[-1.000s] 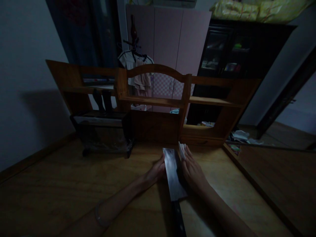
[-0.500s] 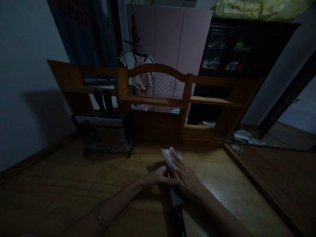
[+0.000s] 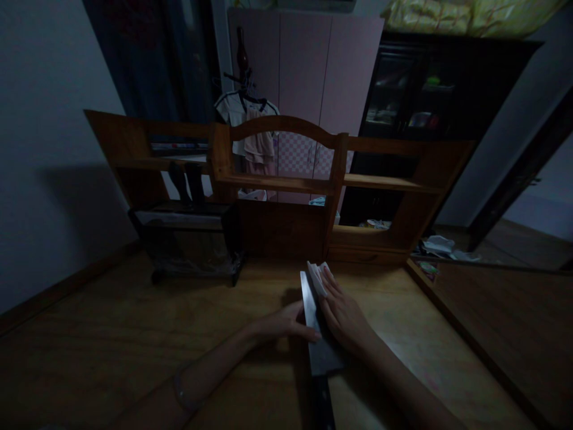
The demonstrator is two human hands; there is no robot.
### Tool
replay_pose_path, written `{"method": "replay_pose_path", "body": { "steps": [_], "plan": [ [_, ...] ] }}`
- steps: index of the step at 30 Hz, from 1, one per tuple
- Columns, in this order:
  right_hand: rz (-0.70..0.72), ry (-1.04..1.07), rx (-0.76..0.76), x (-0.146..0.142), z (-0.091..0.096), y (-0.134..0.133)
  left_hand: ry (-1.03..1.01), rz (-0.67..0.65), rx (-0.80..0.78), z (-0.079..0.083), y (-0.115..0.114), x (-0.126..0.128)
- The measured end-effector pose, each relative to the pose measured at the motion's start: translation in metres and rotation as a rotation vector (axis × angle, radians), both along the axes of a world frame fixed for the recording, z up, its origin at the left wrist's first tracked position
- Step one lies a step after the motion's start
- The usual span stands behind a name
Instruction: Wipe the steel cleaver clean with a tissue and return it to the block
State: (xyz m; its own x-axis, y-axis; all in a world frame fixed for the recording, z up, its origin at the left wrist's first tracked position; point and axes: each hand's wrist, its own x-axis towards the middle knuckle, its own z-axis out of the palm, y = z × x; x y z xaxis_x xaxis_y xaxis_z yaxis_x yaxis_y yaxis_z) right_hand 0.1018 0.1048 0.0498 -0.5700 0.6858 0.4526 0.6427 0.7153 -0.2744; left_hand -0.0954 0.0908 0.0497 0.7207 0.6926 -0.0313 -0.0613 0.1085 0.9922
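A broad-bladed kitchen knife (image 3: 319,352) lies lengthwise in front of me, its black handle toward me and its blade pointing away. My left hand (image 3: 293,322) grips the blade from the left, thumb on top of the flat and fingers hidden beneath it. On the blade's right side, my right hand (image 3: 342,310) presses a folded white cloth or tissue (image 3: 317,278) under its fingers. Much of the blade's far right part is covered by that hand and the white piece.
A black knife holder (image 3: 188,245) with two dark handles standing up from it is at the back left of the wooden table (image 3: 215,334). Behind runs a wooden shelf unit (image 3: 286,227). A raised wooden edge (image 3: 452,316) borders the right side.
My right hand and the white piece have shifted right across the blade, baring more of its flat and tip. My left hand keeps its hold, almost unmoved.
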Motion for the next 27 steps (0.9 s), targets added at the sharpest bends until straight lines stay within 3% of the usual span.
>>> {"method": "replay_pose_path", "body": {
  "steps": [19,27],
  "plan": [
    [-0.142,0.127,-0.03,0.009,-0.006,0.005,-0.079,0.186,-0.129,-0.006,0.002,-0.001],
    [-0.154,0.123,-0.05,0.008,-0.003,0.003,-0.083,0.191,-0.141,-0.009,0.003,-0.001]
  ]
}}
